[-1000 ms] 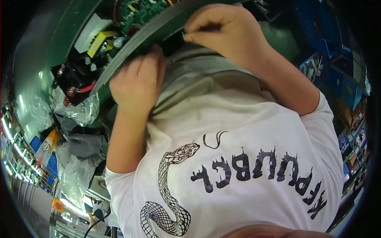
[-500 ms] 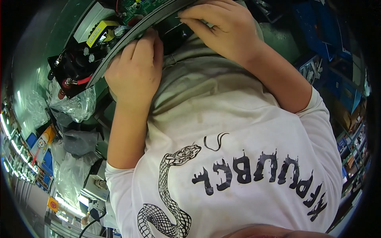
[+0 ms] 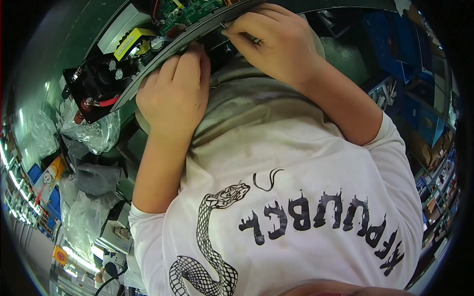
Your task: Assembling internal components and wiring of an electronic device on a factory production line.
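An open electronics unit (image 3: 91, 81) leans at the upper left, its long grey panel (image 3: 217, 23) running diagonally above both hands. My left hand (image 3: 173, 93) is closed, its curled fingers against the near side of that panel; the fingertips and anything in them are hidden. Farther right, my right hand (image 3: 279, 42) pinches a small thin metal piece (image 3: 223, 25) between thumb and forefinger, close to the panel. Inside the unit are a yellow-wrapped transformer (image 3: 131, 43), a finned silver heat sink (image 3: 123, 27) and a green circuit board (image 3: 182, 12).
Clear plastic bags (image 3: 96, 130) hang left of the unit, with more plastic wrapping (image 3: 86, 207) lower down. A red cable (image 3: 108, 102) runs at the unit's left end. Blue bins (image 3: 419, 118) stand on the right. A green work surface (image 3: 340, 4) lies along the top.
The unit and my left hand have shifted slightly right and down in view. My right fingertips have stayed beside the panel, and the thin piece in them now points more upward.
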A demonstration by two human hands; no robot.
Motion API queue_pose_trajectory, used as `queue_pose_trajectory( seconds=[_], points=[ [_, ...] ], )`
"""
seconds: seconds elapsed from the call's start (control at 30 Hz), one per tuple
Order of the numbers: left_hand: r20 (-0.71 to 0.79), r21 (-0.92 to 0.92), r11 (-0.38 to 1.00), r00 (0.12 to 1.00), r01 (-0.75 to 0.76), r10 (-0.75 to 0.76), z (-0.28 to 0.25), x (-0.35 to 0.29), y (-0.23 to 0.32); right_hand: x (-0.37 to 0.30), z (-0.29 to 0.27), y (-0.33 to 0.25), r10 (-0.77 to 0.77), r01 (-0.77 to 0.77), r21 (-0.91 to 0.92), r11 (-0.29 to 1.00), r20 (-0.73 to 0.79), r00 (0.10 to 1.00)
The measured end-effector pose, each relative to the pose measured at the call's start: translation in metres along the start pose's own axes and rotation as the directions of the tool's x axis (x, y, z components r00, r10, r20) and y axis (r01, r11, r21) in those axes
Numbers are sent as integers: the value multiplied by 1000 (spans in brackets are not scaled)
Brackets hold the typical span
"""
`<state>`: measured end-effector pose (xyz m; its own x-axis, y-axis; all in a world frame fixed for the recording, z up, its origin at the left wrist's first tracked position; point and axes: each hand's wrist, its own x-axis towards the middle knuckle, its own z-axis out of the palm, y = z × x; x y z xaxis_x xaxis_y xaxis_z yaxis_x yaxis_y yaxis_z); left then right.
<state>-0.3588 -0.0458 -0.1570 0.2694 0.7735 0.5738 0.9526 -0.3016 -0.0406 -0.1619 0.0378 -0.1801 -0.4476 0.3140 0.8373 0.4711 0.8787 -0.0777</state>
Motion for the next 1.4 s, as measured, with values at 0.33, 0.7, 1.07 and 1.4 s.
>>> queue_pose_trajectory(
  seconds=[0.33, 0.7, 1.07, 1.4],
  points=[
    [37, -20, 1000, 999, -3, 4, -1, 2, 1, 18, -17, -24, 408, -444, 121, 888, 239, 881],
    [71, -25, 999, 997, 25, -23, -6, 5, 3, 39, -34, -21, 269, -263, -62, 963, 313, 911],
    [119, -32, 999, 992, 42, -38, -11, 9, 6, 53, -35, -20, 326, -320, -62, 945, 157, 932],
    [146, -10, 1000, 989, 28, -26, -9, 9, 7, 21, 5, 28, -255, 197, -357, 913, -122, 959]
  ],
)
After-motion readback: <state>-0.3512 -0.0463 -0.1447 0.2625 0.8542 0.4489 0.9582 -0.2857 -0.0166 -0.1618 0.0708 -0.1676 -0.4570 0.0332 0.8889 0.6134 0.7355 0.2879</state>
